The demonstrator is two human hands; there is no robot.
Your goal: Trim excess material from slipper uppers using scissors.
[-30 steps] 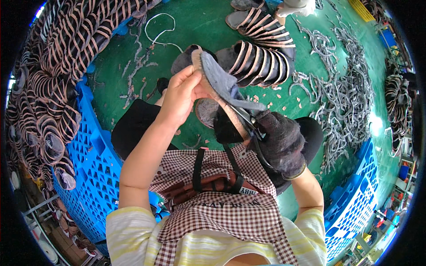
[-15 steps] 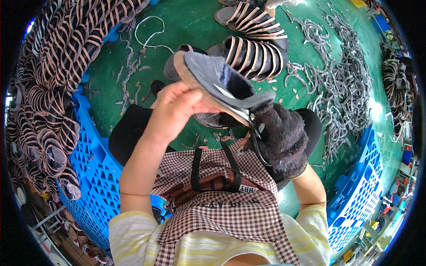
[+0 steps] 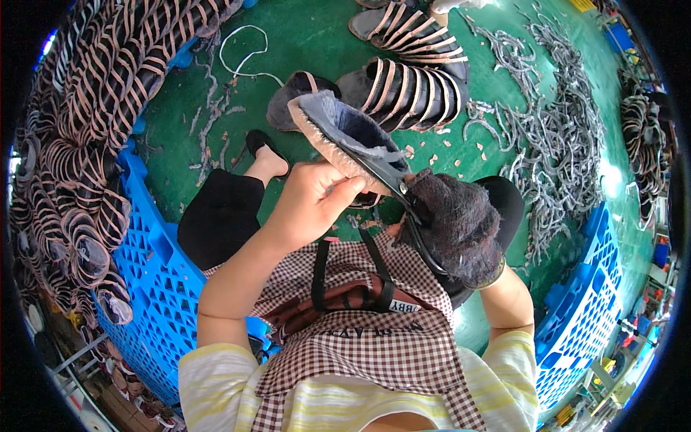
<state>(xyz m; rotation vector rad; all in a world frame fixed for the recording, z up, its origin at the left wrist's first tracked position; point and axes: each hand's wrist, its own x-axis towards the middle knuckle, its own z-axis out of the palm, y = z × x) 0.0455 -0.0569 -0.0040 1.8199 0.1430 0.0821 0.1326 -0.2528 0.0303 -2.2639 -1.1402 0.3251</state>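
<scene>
In front of my lap, my left hand (image 3: 311,205) pinches a grey fleece-lined slipper (image 3: 345,129) by its tan lower edge, fingers closed. The slipper is tilted, its opening turned up and to the right. My right hand is wrapped in a dark fuzzy cover (image 3: 461,230) that hides its fingers. From this cover come scissors (image 3: 414,209) with black handles, held against the slipper's right end along its rim. Their blades are mostly hidden by the slipper. A grey strip of lining (image 3: 385,153) stands along the slipper's edge.
Rows of dark slippers with tan bands (image 3: 410,93) lie on the green floor ahead. More are stacked at the left (image 3: 93,108) beside a blue plastic pallet (image 3: 155,288). Grey trimmings (image 3: 554,158) are heaped right, near another blue pallet (image 3: 583,309).
My left hand has shifted right and down, turning the slipper so its tan underside shows more. The scissor blade seen across the opening is now hidden. My right hand has barely moved.
</scene>
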